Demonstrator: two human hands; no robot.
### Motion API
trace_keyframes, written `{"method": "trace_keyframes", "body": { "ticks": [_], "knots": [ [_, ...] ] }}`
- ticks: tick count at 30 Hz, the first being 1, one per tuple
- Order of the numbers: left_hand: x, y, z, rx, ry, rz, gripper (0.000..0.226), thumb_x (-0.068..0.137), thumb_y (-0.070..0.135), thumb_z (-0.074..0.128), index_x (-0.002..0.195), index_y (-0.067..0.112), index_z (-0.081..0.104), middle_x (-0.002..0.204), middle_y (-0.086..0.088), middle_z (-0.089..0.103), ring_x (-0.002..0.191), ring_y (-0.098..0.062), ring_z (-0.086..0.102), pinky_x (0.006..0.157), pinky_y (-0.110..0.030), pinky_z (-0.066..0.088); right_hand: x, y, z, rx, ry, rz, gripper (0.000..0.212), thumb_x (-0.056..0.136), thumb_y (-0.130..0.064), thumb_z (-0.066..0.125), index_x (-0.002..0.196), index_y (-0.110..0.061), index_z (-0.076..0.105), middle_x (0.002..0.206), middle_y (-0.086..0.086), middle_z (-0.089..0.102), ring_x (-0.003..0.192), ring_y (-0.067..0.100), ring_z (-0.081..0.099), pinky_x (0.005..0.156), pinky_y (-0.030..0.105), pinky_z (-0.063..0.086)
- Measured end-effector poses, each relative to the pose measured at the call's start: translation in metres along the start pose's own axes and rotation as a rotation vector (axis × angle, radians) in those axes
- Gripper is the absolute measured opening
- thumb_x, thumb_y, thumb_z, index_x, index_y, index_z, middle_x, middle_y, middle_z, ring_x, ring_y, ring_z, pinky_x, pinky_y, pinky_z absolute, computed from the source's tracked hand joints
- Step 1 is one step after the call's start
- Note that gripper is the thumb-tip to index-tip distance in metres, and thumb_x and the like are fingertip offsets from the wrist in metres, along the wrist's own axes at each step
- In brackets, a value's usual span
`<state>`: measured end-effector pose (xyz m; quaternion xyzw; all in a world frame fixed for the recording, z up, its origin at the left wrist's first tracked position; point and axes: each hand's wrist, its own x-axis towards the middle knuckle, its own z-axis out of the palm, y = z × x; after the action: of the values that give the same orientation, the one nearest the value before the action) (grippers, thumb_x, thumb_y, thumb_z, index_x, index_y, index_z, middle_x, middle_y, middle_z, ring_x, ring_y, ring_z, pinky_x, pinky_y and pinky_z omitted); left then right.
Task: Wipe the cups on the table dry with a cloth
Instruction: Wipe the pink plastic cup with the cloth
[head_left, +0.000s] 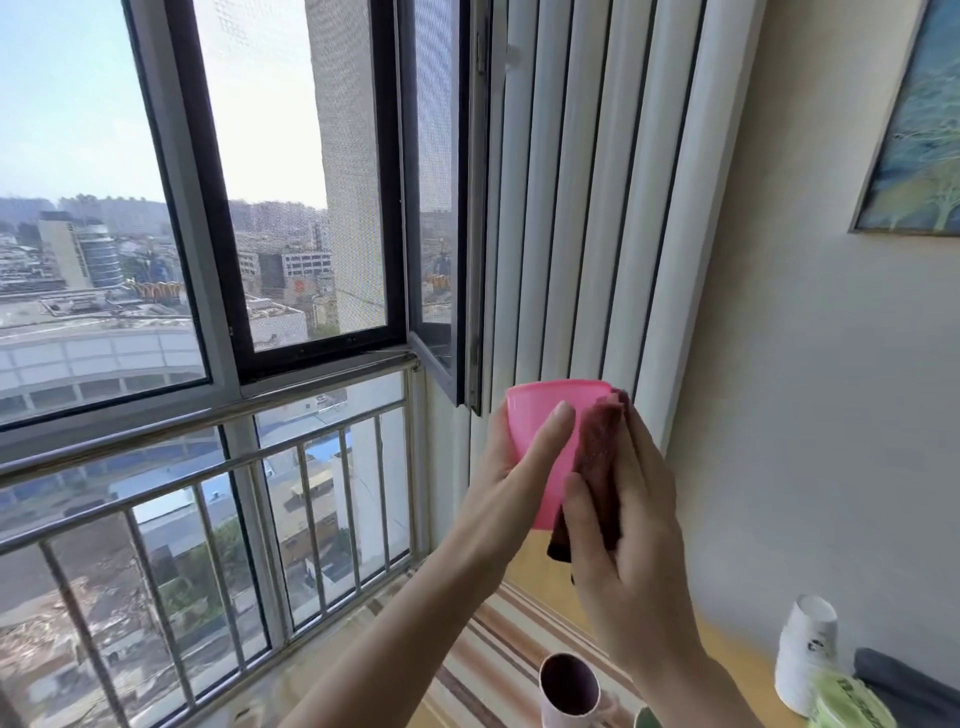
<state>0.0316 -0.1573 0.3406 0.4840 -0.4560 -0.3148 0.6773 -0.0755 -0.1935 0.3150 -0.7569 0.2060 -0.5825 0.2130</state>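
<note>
Head cam: I'm holding a pink cup (545, 441) up by the window and pressing a cloth (597, 462) to its side.

My left hand (511, 470) is gripping the cup, thumb curled across the front, while my right hand (631, 525) is holding the dark red cloth flat against it, fingers straight. Down on the table (727, 654) a mug (569, 688) is sitting open side up, near a stack of white paper cups (808, 652).
</note>
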Motion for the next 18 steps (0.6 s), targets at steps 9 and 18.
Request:
{"method": "trace_keyframes", "body": {
  "ticks": [9, 18],
  "knots": [
    [0.009, 0.009, -0.019, -0.136, -0.013, -0.101, 0.064, 0.070, 0.053, 0.076, 0.123, 0.023, 0.057, 0.117, -0.013, 0.070, 0.096, -0.020, 0.074, 0.074, -0.031, 0.063, -0.021, 0.015, -0.019, 0.011, -0.018, -0.225, 0.040, 0.101, -0.022, 0.046, 0.139, -0.014, 0.055, 0.140, 0.007, 0.059, 0.100, 0.026, 0.070, 0.080, 0.041, 0.060],
    [0.015, -0.012, -0.005, -0.160, 0.012, -0.202, 0.093, 0.062, 0.063, 0.078, 0.138, 0.019, 0.051, 0.128, -0.015, 0.069, 0.112, -0.030, 0.071, 0.090, -0.047, 0.060, -0.006, 0.010, -0.012, -0.141, 0.007, -0.249, 0.042, 0.097, -0.011, 0.046, 0.137, 0.000, 0.054, 0.147, 0.008, 0.051, 0.141, 0.024, 0.045, 0.112, 0.048, 0.042]
  ]
}}
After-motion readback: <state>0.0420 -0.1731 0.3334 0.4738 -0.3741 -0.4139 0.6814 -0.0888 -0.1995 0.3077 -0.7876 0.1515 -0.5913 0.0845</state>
